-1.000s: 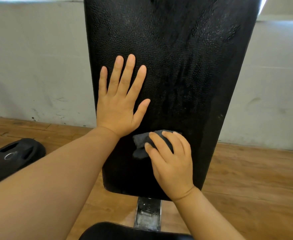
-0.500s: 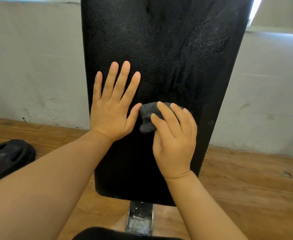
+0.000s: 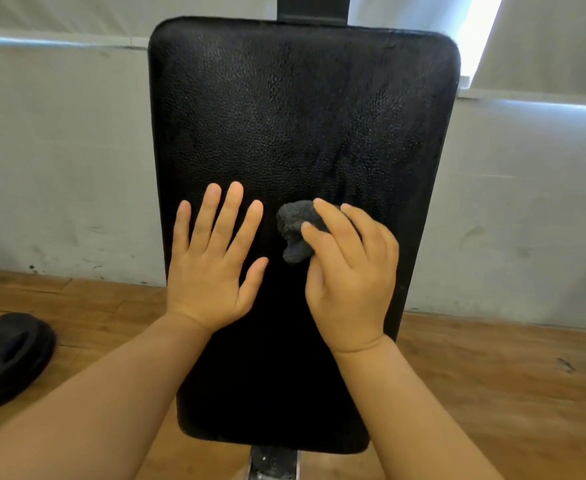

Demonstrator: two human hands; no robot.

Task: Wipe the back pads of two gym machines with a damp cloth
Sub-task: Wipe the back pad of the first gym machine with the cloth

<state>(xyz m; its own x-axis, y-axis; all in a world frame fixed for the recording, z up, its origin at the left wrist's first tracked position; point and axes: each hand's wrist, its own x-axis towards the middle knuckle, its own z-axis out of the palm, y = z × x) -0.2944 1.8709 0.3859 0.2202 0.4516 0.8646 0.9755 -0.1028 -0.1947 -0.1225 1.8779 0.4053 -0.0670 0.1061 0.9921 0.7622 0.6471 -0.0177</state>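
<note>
A tall black textured back pad point(image 3: 302, 116) fills the middle of the view, standing upright on a metal post. My left hand point(image 3: 212, 261) lies flat on its lower left part, fingers spread, holding nothing. My right hand point(image 3: 350, 271) presses a bunched dark grey cloth point(image 3: 295, 233) against the pad just right of the left hand; most of the cloth is hidden under the fingers. Faint wet streaks show on the pad's upper right.
A black weight plate point(image 3: 4, 355) lies on the wooden floor point(image 3: 492, 375) at the left. A grey wall point(image 3: 59, 150) stands close behind the pad. The metal post point(image 3: 274, 462) runs down below the pad.
My right hand has slid the cloth upward on the pad, from below the left hand to beside its fingers. The view has pulled back, showing the pad's top edge.
</note>
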